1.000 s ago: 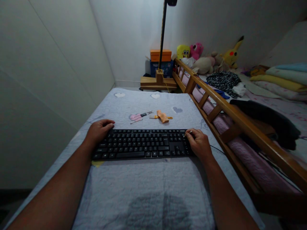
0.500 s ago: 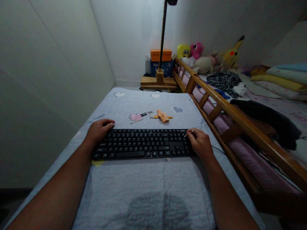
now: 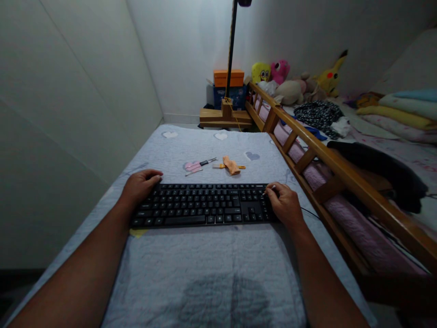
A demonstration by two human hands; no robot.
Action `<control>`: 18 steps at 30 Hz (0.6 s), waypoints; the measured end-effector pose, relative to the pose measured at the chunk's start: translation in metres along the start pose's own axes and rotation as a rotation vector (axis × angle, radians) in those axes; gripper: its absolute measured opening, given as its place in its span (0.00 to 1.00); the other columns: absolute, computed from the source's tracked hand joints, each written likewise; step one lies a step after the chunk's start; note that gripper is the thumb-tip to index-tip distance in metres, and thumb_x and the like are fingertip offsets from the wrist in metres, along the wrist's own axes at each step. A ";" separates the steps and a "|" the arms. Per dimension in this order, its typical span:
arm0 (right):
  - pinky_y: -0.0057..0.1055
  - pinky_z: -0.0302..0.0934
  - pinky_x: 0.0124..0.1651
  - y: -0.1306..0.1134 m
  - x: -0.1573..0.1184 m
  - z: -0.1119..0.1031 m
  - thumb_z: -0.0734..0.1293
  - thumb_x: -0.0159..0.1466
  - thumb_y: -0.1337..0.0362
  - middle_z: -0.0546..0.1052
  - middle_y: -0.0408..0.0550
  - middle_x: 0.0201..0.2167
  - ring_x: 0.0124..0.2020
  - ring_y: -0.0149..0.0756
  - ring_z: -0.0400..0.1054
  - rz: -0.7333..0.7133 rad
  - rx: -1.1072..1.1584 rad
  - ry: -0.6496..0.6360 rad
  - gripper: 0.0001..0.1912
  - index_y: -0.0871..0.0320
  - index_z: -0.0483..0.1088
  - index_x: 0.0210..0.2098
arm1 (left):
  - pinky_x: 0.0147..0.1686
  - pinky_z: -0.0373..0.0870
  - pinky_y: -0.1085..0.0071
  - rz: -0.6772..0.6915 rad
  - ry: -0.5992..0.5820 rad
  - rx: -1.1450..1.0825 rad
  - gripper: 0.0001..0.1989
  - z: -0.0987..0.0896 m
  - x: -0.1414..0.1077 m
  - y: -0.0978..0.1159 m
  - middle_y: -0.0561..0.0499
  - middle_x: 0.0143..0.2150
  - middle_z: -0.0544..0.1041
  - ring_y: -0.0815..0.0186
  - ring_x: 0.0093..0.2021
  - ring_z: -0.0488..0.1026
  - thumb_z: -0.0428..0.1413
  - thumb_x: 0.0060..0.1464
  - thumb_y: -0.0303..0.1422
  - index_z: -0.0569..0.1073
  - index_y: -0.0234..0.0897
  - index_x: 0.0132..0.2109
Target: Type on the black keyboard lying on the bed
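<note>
A black keyboard point(image 3: 201, 205) lies crosswise on the quilted cloth. My left hand point(image 3: 139, 187) is closed around its upper left corner, thumb along the edge. Over the number pad at the other end, my right hand point(image 3: 285, 202) pinches a thin, white-tipped stick that looks like a cotton swab point(image 3: 273, 187); its lower end is close to the keys. Beyond the keyboard lie another cotton swab point(image 3: 194, 172) and a slim tool with a black grip point(image 3: 204, 162). An orange cloth point(image 3: 231, 165) is draped across a yellow-handled brush point(image 3: 241, 167).
The light-blue quilted cloth point(image 3: 205, 259) covers the surface. A wooden bed rail point(image 3: 307, 134) runs along the right side, with bedding and plush toys point(image 3: 290, 91) behind it. At the back stand a wooden lamp base point(image 3: 225, 116) and an orange box point(image 3: 228, 78). A cable point(image 3: 310, 213) leads right.
</note>
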State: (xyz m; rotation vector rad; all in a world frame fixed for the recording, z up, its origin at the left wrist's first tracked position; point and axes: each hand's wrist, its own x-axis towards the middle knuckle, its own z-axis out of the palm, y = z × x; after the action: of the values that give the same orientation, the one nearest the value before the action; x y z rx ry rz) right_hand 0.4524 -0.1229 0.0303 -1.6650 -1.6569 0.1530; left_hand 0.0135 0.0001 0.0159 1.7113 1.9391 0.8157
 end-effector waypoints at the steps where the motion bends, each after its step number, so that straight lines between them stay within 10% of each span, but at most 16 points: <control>1: 0.37 0.62 0.43 0.000 0.000 0.000 0.62 0.65 0.60 0.79 0.49 0.30 0.36 0.44 0.73 0.001 0.001 -0.001 0.09 0.53 0.73 0.31 | 0.49 0.75 0.62 0.003 -0.002 -0.004 0.19 0.000 0.000 0.000 0.49 0.39 0.85 0.53 0.42 0.79 0.58 0.44 0.45 0.83 0.40 0.39; 18: 0.38 0.63 0.44 -0.004 0.000 0.002 0.63 0.65 0.60 0.80 0.49 0.31 0.38 0.45 0.73 0.005 0.022 -0.027 0.09 0.52 0.74 0.32 | 0.49 0.75 0.62 0.012 -0.009 0.000 0.19 0.000 0.000 0.000 0.48 0.40 0.85 0.53 0.43 0.79 0.57 0.44 0.45 0.83 0.40 0.39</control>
State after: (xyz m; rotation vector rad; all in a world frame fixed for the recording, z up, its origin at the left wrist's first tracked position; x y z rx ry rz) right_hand 0.4478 -0.1232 0.0316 -1.6572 -1.6656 0.1955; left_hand 0.0136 0.0006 0.0156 1.7251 1.9247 0.8111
